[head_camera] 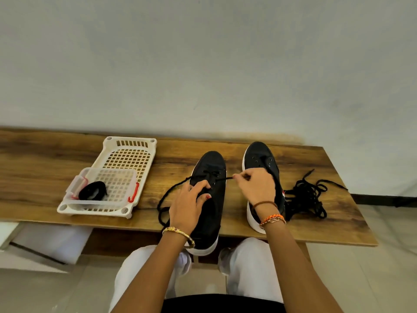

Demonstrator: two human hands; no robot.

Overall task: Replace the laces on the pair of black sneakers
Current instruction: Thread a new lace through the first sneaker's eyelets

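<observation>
No writing is readable. A clear tub (108,188) in the white basket (126,154) holds a black bundle (93,190). The left hand (187,204) presses the left sneaker (209,213); the right hand (255,188) pinches its lace (222,179).

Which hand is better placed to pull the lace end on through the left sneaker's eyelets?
Probably the right hand: it already pinches the lace end just off the left sneaker. The left hand rests on that sneaker, steadying it.
</observation>
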